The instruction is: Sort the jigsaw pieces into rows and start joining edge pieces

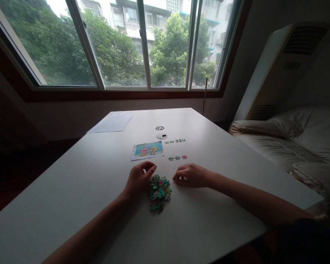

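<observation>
A heap of small jigsaw puzzle pieces (160, 192), mostly teal and green, lies on the white table in front of me. Close against the heap's upper left side is my left hand (139, 178), its thumb and forefinger tips brought together. Anything between those tips is too small to make out. Right of the heap, a little apart from it, my right hand (192, 176) rests low over the table with curled fingers. What its fingertips may hold is hidden. Beyond my hands lie a row of three loose pieces (177, 158) and a farther row of several pieces (180, 140).
A cartoon picture sheet (148, 149) lies beyond my left hand. Two round dark-and-white items (161, 136) sit farther back. Printed paper (110, 123) lies at the table's (71, 190) far left corner. A pale sofa (280, 137) stands to the right, windows ahead.
</observation>
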{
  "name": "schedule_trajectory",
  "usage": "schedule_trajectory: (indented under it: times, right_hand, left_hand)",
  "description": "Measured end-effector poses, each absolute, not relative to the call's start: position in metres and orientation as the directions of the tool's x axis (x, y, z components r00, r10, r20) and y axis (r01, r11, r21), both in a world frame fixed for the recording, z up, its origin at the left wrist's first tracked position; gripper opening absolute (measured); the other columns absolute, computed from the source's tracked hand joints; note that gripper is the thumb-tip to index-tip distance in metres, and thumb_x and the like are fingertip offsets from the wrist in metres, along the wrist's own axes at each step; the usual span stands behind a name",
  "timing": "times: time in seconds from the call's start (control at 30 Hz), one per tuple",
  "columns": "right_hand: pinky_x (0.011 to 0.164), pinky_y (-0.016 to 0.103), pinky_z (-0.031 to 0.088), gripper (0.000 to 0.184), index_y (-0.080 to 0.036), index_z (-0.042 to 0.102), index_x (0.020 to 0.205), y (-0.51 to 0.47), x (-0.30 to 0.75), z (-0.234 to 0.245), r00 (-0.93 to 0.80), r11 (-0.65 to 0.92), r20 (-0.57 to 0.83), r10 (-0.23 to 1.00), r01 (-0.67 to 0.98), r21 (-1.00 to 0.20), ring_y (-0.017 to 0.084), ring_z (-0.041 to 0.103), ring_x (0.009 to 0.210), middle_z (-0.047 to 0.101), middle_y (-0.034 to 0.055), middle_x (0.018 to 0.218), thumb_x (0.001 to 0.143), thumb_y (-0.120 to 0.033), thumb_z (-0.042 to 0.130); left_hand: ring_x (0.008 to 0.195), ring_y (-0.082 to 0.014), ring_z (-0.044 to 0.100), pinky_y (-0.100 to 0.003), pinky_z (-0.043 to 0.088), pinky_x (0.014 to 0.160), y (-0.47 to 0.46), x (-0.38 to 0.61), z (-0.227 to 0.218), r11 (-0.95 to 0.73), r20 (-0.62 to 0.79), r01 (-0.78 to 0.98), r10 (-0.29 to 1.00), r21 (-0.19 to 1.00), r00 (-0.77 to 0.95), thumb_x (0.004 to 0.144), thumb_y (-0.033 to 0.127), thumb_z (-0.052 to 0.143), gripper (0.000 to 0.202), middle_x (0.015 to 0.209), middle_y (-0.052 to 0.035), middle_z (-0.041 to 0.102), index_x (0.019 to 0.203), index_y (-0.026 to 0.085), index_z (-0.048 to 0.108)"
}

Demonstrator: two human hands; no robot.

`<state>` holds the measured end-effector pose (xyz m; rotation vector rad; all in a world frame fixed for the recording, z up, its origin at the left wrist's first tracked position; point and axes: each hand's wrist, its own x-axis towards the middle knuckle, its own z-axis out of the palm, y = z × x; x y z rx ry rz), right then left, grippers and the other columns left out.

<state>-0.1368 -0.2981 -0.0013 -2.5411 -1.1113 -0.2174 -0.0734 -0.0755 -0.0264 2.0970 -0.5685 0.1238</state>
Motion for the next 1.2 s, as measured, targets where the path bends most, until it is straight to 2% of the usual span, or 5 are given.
schedule_trajectory:
  times: [0.2, 0.4, 0.57, 0.9, 1.2]
  right_hand:
    - [0.062, 0.02, 0.043, 0.015, -0.016, 0.065, 0.079, -0.301, -0.134, -0.003, 0.679, -0.633, 0.403, 0.613, 0.728, -0.264, 0.01, 0.055, 0.065, 0.063, 0.0053, 0.075, 0.076, -0.014, 0.051]
    - [0.057, 0.021, 0.045, 0.015, -0.015, 0.066, 0.078, -0.287, -0.134, -0.005, 0.889, -0.504, 0.402, 0.219, 0.456, -0.733, 0.009, 0.056, 0.058, 0.063, 0.0022, 0.064, 0.076, -0.023, 0.055]
    - [0.054, 0.023, 0.048, 0.026, -0.012, 0.065, 0.078, -0.273, -0.135, -0.01, 0.963, -0.145, 0.229, 0.14, 0.249, -0.958, 0.011, 0.059, 0.056, 0.063, 0.0029, 0.062, 0.072, -0.036, 0.06]
    - [0.056, 0.025, 0.05, 0.025, -0.012, 0.064, 0.081, -0.267, -0.139, -0.009, 0.952, -0.16, 0.285, 0.112, 0.301, -0.94, 0.012, 0.061, 0.06, 0.064, 0.0041, 0.067, 0.072, -0.035, 0.061]
    - [0.058, 0.021, 0.048, 0.012, -0.018, 0.064, 0.083, -0.275, -0.141, -0.007, 0.754, -0.505, 0.622, 0.209, 0.628, -0.592, 0.009, 0.056, 0.06, 0.062, 0.003, 0.072, 0.077, -0.026, 0.057]
  left_hand:
    - [0.055, -0.0127, 0.05, -0.023, 0.039, 0.053, -0.077, -0.076, -0.023, -0.499, 0.325, -0.476, -0.362, 0.724, 0.874, 0.076, 0.036, 0.05, 0.023, 0.067, -0.0009, 0.063, 0.073, 0.016, 0.062]
    - [0.065, -0.0153, 0.054, -0.026, 0.042, 0.063, -0.082, -0.092, -0.007, -0.46, 0.421, -0.656, -0.516, 0.599, 0.746, 0.077, 0.029, 0.051, 0.017, 0.067, -0.0023, 0.061, 0.072, 0.018, 0.062]
    - [0.07, -0.0163, 0.054, -0.026, 0.041, 0.064, -0.086, -0.103, -0.001, -0.389, 0.428, -0.713, -0.599, 0.584, 0.677, 0.077, 0.028, 0.052, 0.016, 0.071, -0.0037, 0.062, 0.074, 0.019, 0.064]
    - [0.061, -0.0134, 0.051, -0.023, 0.039, 0.054, -0.09, -0.104, -0.004, -0.385, 0.351, -0.574, -0.51, 0.723, 0.785, 0.077, 0.031, 0.053, 0.019, 0.067, -0.0023, 0.062, 0.074, 0.017, 0.065]
    - [0.057, -0.0125, 0.049, -0.021, 0.034, 0.048, -0.09, -0.103, -0.004, -0.359, 0.301, -0.504, -0.49, 0.786, 0.818, 0.075, 0.034, 0.054, 0.021, 0.066, -0.0016, 0.063, 0.074, 0.016, 0.065]
